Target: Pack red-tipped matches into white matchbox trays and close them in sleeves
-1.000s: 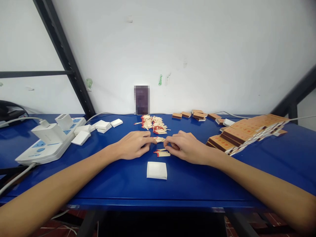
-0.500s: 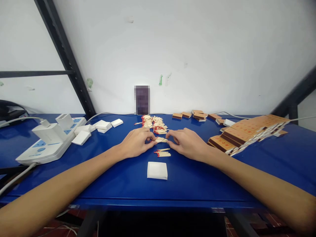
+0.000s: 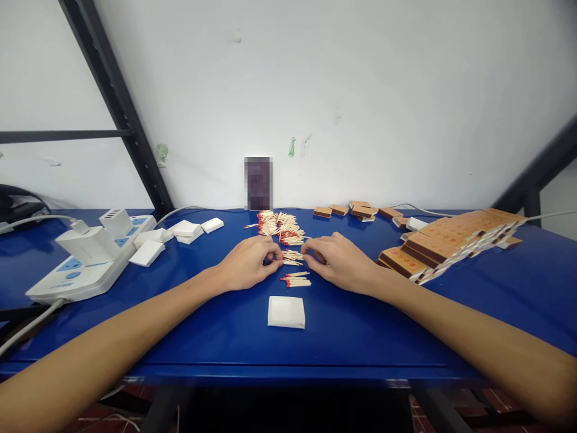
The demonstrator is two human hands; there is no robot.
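A small bunch of matches (image 3: 293, 257) lies crosswise between my two hands. My left hand (image 3: 249, 263) is closed, thumb and fingertips at the bunch's left end, covering the match heads there. At the right end, the curled fingers and thumb of my right hand (image 3: 341, 260) hold the sticks' tips. Just nearer to me, a few loose matches (image 3: 298, 281) rest on the blue table with red heads to the left. A white matchbox tray (image 3: 286, 312) sits closer still. Beyond my hands is a larger heap of matches (image 3: 288, 228).
At left stand a white power strip (image 3: 90, 270) with plugged-in chargers and several white trays (image 3: 187, 230). Brown matchbox sleeves (image 3: 363, 210) lie by the wall. Stacked matchboxes (image 3: 442, 240) fill the right side. A pixelated dark upright object (image 3: 258, 183) stands at the back.
The matches between my fingers have spread out a little, with some sticks now lower and slanted. Both hands stay in nearly the same place.
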